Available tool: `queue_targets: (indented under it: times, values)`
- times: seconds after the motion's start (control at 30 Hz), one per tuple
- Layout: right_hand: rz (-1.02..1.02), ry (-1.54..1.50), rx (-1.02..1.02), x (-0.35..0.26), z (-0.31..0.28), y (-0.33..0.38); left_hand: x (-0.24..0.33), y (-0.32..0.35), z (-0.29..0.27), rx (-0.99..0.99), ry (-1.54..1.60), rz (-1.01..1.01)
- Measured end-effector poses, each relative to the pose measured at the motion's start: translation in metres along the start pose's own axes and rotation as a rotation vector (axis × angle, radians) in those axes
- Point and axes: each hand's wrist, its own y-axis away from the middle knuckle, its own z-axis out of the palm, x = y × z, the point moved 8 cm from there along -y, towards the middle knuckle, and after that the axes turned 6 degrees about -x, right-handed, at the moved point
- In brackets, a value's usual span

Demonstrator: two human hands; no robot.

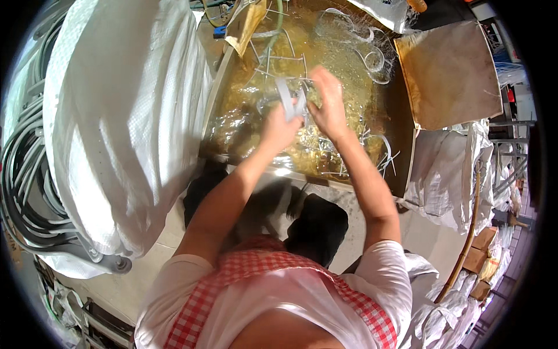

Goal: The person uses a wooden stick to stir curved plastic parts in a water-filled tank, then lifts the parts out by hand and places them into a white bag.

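Both hands are over a wide tub (411,166) of yellowish, rippling water. My left hand (281,127) is closed round a pale grey strip (285,98), which bends up from the fingers and is blurred by motion. Just right of it, my right hand (329,103) has its thumb and fingers apart, close beside the strip's end. I cannot make out whether it touches the strip. Thin white strips form a frame-like piece (285,58) in the water beyond my hands. Clear curled strips (372,58) lie at the far right, and more white strips (383,152) sit in the near right corner.
A large white woven sack (128,116) bulges along the tub's left side, with grey looped strips (26,174) beyond it. A green hose (279,23) runs into the water. At right are a brown board (450,75), white sacks (444,168), a wooden pole (467,244) and cardboard boxes (479,250).
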Motion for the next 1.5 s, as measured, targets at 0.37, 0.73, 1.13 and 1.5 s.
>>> queue_targets:
  times: [0.37, 0.73, 1.13, 1.5]
  values:
    - [0.839, -0.537, -0.014, 0.129, 0.21, 0.14, -0.024, -0.014, -0.031, 0.296, 1.364, -0.293]
    - [0.577, -0.504, -0.974, 0.03, 0.13, 0.087, 0.004, -0.017, -0.034, -0.173, -0.325, -0.195]
    - [0.49, -0.506, -0.127, 0.092, -0.01, 0.043, -0.011, 0.01, 0.026, -0.578, 0.54, -0.459]
    - [1.746, -1.845, 1.09, 0.199, 0.142, 0.255, 0.014, 0.009, 0.006, -0.656, 0.835, -0.369]
